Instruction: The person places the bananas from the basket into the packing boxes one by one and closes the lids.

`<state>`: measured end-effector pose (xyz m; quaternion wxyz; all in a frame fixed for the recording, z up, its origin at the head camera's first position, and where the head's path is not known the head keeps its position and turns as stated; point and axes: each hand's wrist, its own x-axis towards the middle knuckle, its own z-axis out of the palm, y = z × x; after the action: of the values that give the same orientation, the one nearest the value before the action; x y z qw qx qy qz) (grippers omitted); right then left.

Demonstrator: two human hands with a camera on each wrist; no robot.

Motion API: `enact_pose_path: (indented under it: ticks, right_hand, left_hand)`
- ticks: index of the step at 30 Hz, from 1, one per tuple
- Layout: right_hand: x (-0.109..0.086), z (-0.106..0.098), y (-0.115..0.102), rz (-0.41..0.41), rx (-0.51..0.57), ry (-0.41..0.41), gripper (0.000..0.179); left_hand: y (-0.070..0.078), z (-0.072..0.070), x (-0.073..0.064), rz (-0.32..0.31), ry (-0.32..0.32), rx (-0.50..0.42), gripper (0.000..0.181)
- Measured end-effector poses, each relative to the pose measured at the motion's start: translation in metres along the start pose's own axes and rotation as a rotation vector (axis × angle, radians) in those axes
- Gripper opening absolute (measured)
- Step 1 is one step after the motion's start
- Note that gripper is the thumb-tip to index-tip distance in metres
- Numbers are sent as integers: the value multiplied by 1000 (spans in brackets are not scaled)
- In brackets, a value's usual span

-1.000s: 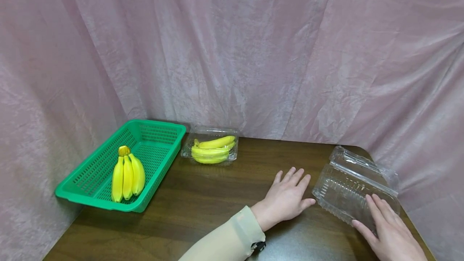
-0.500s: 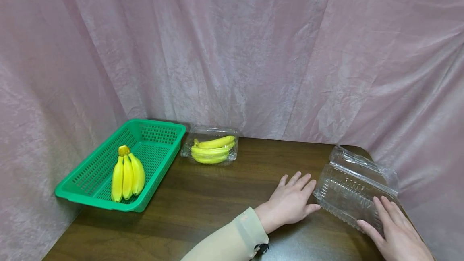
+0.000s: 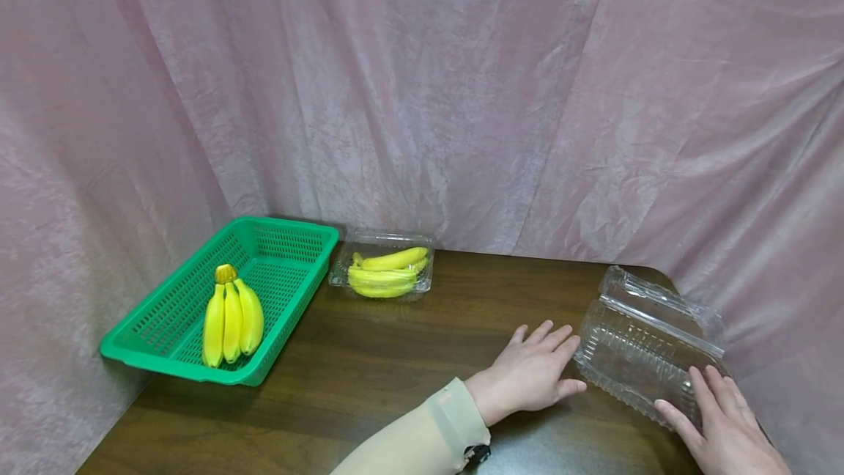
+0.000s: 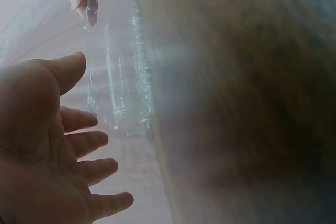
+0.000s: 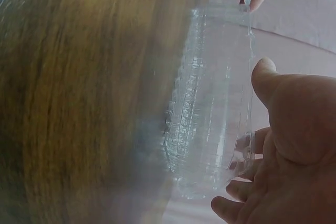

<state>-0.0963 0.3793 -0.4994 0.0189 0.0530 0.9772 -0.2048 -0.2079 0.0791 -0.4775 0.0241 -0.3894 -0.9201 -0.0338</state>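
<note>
A clear plastic clamshell box (image 3: 636,358) lies with its lid raised at the table's right side, the lid (image 3: 662,306) folded back toward the curtain. At its left corner is my left hand (image 3: 527,376), palm down, fingers spread and straight; the fingertips are at or very near the rim. My right hand (image 3: 722,420) is at the opposite end, fingers extended over the right edge and thumb by the front rim. In the right wrist view, some fingers of my right hand (image 5: 299,124) show through the clear plastic. Neither hand curls round the box.
A green plastic basket (image 3: 310,292) stands at the left, holding a bunch of bananas (image 3: 233,321). Beside it, at the back edge, sits another clear clamshell (image 3: 339,273) with bananas (image 3: 382,281) inside. A pink curtain (image 3: 422,94) hangs behind the brown wooden table (image 3: 369,358).
Both hands have shifted a little to the right and toward me. My left hand has come closer to the clamshell, whose front edge has shifted slightly. Basket and bananas stay in place.
</note>
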Motion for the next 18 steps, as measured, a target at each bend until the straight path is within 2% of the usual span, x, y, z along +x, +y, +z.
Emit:
enact_pose_path:
  ticks: [6,10,18]
  right_hand:
    - [1,-1,0,51,-34,-43,114]
    - [2,-2,0,45,-33,-42,114]
    - [3,-4,-4,51,-8,-55,117]
  left_hand:
    - [1,-1,0,43,-9,-9,76]
    - [1,0,0,71,-24,-19,76]
    - [0,-2,-1,82,-36,-22,75]
